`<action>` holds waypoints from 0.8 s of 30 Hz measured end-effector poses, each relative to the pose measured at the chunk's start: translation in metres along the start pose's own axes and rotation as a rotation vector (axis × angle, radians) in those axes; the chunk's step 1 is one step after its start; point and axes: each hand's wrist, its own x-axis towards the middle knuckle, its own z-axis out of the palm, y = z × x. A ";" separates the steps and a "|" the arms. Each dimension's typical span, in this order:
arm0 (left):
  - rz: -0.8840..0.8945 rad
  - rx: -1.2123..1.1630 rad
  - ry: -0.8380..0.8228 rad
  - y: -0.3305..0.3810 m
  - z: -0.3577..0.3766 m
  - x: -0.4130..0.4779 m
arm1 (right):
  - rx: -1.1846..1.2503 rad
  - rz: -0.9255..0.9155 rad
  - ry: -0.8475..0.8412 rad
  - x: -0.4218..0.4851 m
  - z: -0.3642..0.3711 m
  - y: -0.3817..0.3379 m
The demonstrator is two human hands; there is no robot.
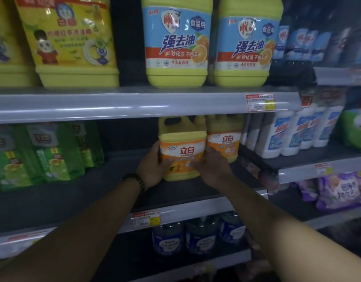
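Clamping yellow jug between left hand and right hand, fingers curling round it; twin jug beside right fingers likely getting bumped.

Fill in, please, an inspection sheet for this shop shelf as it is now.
Surface: dark shelf, price tag on its front edge.
Job's things: yellow jug, orange label, upright, base on or just above that shelf.
Clutter: second jug behind it to the right; green packs at left; white bottles at right.
Grippers: left hand and right hand grip the yellow jug from both sides.
Cables: nothing seen.
Surroundings: blue-label jugs above; dark blue jugs below.
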 end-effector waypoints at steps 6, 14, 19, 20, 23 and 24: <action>0.070 0.248 0.260 0.017 -0.017 -0.076 | -0.047 -0.019 0.072 -0.065 0.000 -0.007; 0.203 0.186 0.106 -0.007 -0.037 -0.246 | 0.097 -0.025 -0.075 -0.194 0.043 0.005; 0.071 0.384 -0.199 -0.086 -0.011 -0.342 | 0.074 0.095 -0.230 -0.282 0.119 0.054; 0.018 0.403 -0.257 -0.102 -0.003 -0.361 | 0.043 0.154 -0.279 -0.301 0.136 0.066; -0.252 0.372 -0.399 -0.156 0.024 -0.423 | -0.001 0.397 -0.477 -0.376 0.179 0.107; -0.345 0.366 -0.420 -0.171 0.033 -0.444 | -0.016 0.469 -0.570 -0.398 0.187 0.118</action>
